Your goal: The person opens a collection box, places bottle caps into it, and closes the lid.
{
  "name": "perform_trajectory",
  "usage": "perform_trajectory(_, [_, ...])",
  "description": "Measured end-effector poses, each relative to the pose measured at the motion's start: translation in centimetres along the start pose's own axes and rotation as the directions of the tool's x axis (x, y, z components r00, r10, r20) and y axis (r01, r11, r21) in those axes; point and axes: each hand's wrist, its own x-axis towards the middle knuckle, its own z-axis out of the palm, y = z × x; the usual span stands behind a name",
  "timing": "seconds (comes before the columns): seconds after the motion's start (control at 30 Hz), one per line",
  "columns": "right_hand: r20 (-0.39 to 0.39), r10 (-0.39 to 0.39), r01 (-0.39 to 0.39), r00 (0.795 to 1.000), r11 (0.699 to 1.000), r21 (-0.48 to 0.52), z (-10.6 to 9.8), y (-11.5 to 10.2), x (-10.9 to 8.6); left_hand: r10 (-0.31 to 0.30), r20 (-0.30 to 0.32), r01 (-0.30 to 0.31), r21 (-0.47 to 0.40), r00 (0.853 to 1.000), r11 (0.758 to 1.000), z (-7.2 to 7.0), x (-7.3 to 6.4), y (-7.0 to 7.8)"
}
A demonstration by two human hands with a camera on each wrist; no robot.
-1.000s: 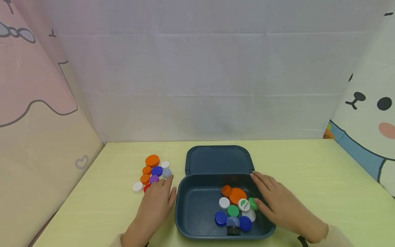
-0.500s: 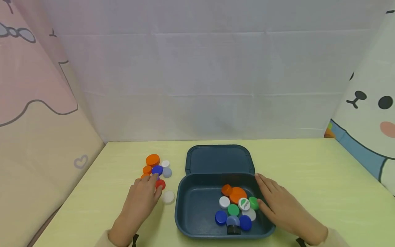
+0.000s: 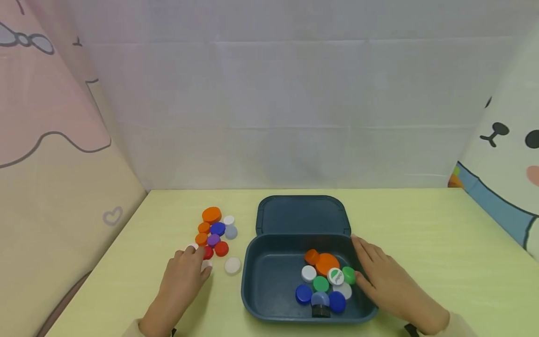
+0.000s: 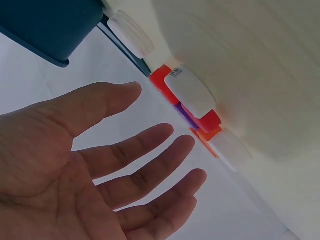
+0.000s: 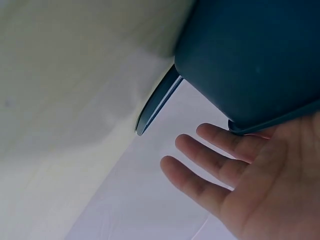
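My left hand is over the near end of a group of bottle caps on the table. In the left wrist view its loosely spread fingers hold nothing, close to a white cap. Two red caps, one of them a red cap in plain sight, lie just beyond the fingertips. A pale white cap lies between this hand and the dark blue box. My right hand rests on the box's right rim with fingers extended. Its thumb reaches inside beside a green cap.
The box's lid lies flat behind it. Inside, caps crowd the right half, including a large orange cap and a black cap. A purple cap and several orange, blue and white caps lie farther back on the table.
My left hand has moved left and toward me, uncovering the red and purple caps. A red cap and a white cap now lie farther right, nearer the box. The right hand stays at the rim.
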Motion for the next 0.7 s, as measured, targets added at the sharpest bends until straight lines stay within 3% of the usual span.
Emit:
perform_trajectory(0.23, [0.004, 0.018, -0.018, 1.000, 1.000, 0.000, -0.1, 0.0, 0.0, -0.008, 0.043, 0.005, 0.073, 0.999, 0.997, 0.4, -0.2, -0.3])
perform_trajectory(0.7, [0.004, 0.038, -0.037, 0.999, 0.999, -0.017, 0.1, 0.0, 0.0, -0.055, 0.156, 0.043, 0.081, 0.986, 0.996, 1.2, 0.2, -0.6])
